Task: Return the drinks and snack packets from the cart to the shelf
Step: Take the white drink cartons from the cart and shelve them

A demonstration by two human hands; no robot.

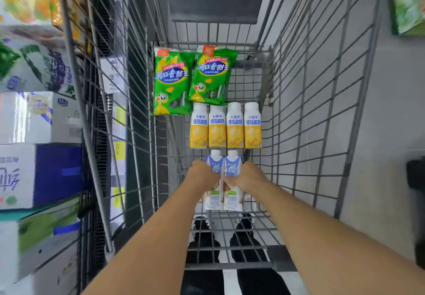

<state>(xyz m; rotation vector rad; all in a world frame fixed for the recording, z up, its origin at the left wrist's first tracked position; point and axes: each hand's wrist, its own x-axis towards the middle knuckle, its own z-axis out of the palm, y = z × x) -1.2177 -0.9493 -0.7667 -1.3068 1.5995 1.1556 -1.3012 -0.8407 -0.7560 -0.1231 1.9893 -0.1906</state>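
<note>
Stocked shelf (pixel 41 120) runs along the cart's (pixel 322 110) left side. Near the cart's near edge, the left hand (pixel 202 176) and right hand (pixel 249 177) each clench one blue-and-white carton, left carton (pixel 213 199) and right carton (pixel 233 199). Best lift both straight up, clearing the yellow bottles (pixel 225 126) and green snack packets (pixel 193 78) beyond.

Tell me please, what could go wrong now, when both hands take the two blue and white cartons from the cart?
1. The left hand and right hand each grip one blue and white carton only at its middle, so one may slip while it is lifted.
2. The four yellow bottles lie just beyond the cartons; the caps could nudge them.
3. The cart has tall wire sides, so a forearm or carton may catch on them.
</note>
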